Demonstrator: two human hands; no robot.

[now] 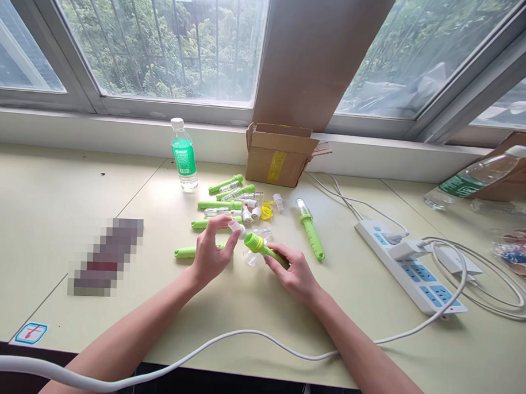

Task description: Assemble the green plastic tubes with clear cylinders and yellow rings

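In the head view, pinching a small white cylinder (235, 225) in the left grip (213, 250), with thumb and fingers set only its width apart. Curling the right grip (297, 273) around a green tube (268, 252) over the tabletop (242, 311). Slanting the tube's long axis from near right to far left, mouth nearer the left grip. Holding the cylinder just beyond that mouth, far and left; not showing clearly whether touching.

A water bottle (184, 157) is standing before the window (174, 33); outside, green trees (142, 75) are showing. On the right side, a power strip (414, 271) is lying on the table (138, 192). Near the front edge, a white cable (249, 332) is curving.
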